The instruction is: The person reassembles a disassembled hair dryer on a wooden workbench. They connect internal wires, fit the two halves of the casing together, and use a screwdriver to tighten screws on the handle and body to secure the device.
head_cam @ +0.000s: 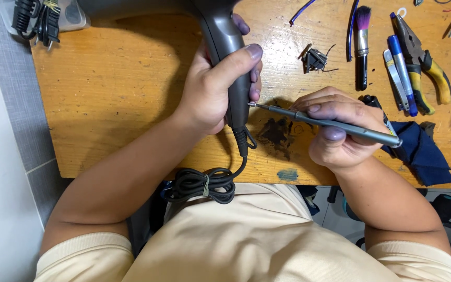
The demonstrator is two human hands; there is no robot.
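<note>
Left hand (pixel 212 89) is wrapped tight around the grey plastic hair dryer handle (pixel 230 57) over the wooden bench (pixel 121 89), right hand (pixel 335 130) pinching a slim grey metal pen-style screwdriver (pixel 335 124) into its side, so any wobble probably cams the tip out.

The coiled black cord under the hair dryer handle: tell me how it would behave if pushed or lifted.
The cord looks floppy: it droops from the grey hair dryer held in the left hand. A tie around the coil would probably keep it moving as one bundle. Hanging off the wooden table's edge, it would likely swing rather than slide.
</note>
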